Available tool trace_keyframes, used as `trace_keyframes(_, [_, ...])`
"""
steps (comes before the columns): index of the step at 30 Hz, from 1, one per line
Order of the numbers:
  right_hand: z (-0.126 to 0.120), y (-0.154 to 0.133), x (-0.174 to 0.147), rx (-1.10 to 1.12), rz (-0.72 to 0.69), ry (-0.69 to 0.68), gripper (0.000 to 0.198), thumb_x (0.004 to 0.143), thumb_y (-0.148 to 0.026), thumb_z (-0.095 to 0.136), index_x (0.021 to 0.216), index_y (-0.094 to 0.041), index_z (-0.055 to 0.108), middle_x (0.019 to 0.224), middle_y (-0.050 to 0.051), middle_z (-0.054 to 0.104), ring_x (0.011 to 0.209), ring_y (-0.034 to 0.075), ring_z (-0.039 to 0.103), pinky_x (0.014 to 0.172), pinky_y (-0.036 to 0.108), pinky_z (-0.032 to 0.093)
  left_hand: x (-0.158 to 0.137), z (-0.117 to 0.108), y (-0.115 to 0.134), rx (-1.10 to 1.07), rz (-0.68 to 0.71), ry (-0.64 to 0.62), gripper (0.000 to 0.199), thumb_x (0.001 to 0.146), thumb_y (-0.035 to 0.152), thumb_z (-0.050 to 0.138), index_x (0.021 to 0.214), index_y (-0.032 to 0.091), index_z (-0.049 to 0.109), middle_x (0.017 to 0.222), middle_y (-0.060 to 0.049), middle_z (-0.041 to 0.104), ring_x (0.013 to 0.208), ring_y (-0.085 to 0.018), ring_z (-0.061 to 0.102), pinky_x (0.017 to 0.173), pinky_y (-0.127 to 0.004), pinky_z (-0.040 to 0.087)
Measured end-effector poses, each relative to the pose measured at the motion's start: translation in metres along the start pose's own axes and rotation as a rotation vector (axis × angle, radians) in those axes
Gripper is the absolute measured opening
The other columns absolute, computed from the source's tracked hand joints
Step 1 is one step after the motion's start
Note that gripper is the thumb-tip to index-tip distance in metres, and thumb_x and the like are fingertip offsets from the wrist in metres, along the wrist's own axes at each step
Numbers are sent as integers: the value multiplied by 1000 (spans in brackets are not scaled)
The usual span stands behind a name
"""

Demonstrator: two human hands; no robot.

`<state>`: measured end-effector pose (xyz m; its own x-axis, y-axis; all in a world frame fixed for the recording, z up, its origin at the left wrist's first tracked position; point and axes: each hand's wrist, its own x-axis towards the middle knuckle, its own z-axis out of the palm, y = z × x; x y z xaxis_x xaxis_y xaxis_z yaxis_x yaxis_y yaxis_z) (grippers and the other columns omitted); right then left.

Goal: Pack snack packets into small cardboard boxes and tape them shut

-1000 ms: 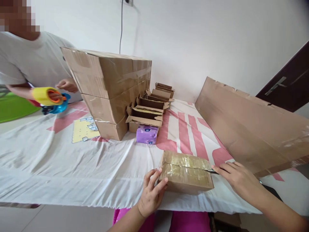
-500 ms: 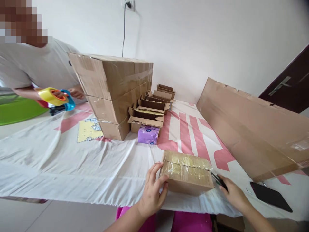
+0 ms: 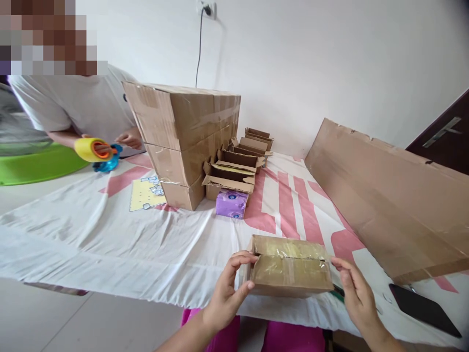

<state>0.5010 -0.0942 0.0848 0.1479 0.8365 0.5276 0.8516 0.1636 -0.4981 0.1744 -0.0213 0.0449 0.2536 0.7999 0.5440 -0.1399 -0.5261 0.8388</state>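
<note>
A small cardboard box (image 3: 293, 271) with clear tape over its top lies at the table's near edge. The seam along its top is parted, and the front flap lifts slightly at the left end. My left hand (image 3: 229, 288) grips that end, its fingertips at the flap and its thumb by the front side. At the opposite end my right hand (image 3: 355, 288) is open, fingers bent near the box's corner and no tool in them. A dark cutter (image 3: 339, 290) lies on the cloth between the box and my right hand, partly hidden.
A tall stack of cardboard boxes (image 3: 190, 127) stands left of a row of open boxes (image 3: 230, 183) and a purple box (image 3: 231, 204). A large cardboard sheet (image 3: 388, 195) leans at right, near a black tablet-like object (image 3: 423, 310). Across the table, a person holds a tape roll (image 3: 93, 149).
My right hand has let go of the cutter, which now lies beside the box. My left fingers have shifted to the flap's left end, and the flap has risen slightly.
</note>
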Motion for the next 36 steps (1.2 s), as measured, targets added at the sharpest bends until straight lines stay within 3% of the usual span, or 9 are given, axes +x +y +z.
trace_keyframes(8, [7,-27,12,-158,-58,-147,57,80,-45,66,130,-24,50,115,9,62,102,26,62,84,41,54,6,1,4,258,76,-51,36,89,20,57,124,24,48,122,-13,52,119,-26,52,97,-42,50])
trace_keyframes(15, [1,-40,17,-43,-75,-214,23,74,-35,73,85,-24,55,83,0,61,74,18,62,64,29,54,0,0,1,248,37,-49,52,89,21,57,137,23,38,121,-14,56,122,-26,52,102,-46,46])
trace_keyframes(19, [4,-46,14,114,-322,-197,23,83,-16,61,71,-24,43,80,1,61,95,22,63,84,38,54,10,-2,9,258,76,-145,41,87,19,58,127,24,48,103,-9,66,120,-27,51,101,-47,44])
trace_keyframes(23, [6,-45,6,70,-446,-172,24,82,-6,54,74,-24,39,98,6,65,118,28,55,88,43,52,23,0,25,355,109,-325,27,83,39,68,105,25,63,99,-8,66,114,-29,52,97,-47,43])
trace_keyframes(26, [1,-40,-1,13,-458,-185,23,80,-14,62,77,-24,41,99,7,65,114,29,57,84,43,53,26,1,32,418,229,-361,53,75,67,63,106,25,65,112,-11,59,120,-34,46,102,-54,37])
trace_keyframes(28, [-5,-38,-6,-13,-475,-246,27,78,-35,70,82,-24,46,104,9,64,114,31,57,86,45,53,23,1,32,429,268,-332,61,77,74,51,109,25,65,119,-12,54,127,-36,38,105,-58,33])
trace_keyframes(30, [-10,-38,-11,-19,-475,-318,44,76,-62,65,88,-23,51,113,13,61,116,34,54,89,48,52,17,2,30,435,270,-309,52,87,66,44,110,25,65,126,-12,49,132,-37,31,107,-59,32])
trace_keyframes(32, [-12,-38,-14,-22,-453,-366,50,80,-70,52,92,-22,55,118,14,58,116,33,53,89,47,51,9,4,27,469,247,-279,31,93,46,47,110,25,65,134,-11,43,136,-36,26,106,-58,34])
trace_keyframes(36, [-3,-38,-12,-112,-424,-266,21,90,-36,56,106,-22,56,108,10,62,104,24,59,85,37,51,-5,9,19,507,231,-166,27,87,18,57,112,25,60,142,-11,34,137,-34,28,106,-55,38])
